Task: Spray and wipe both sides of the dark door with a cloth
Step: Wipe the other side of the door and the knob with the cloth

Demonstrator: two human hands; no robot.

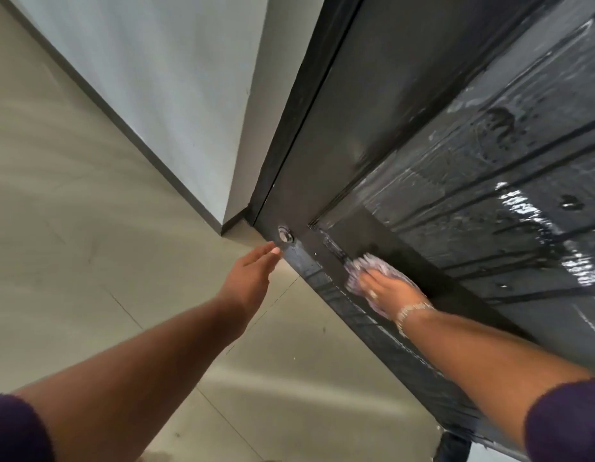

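Note:
The dark door (456, 161) fills the right half of the head view, its grooved panel wet and shiny with streaks. My right hand (388, 290) presses a pale lilac cloth (366, 266) flat against the door's lower panel, fingers straight over the cloth. My left hand (252, 270) reaches toward the door's bottom edge with straight fingers, its fingertips at the edge just below a round metal fitting (285, 235). No spray bottle is in view.
A white wall (162, 78) with a dark skirting (122, 118) runs along the left and ends in a corner by the door frame (289, 128). Beige floor tiles (89, 261) spread below.

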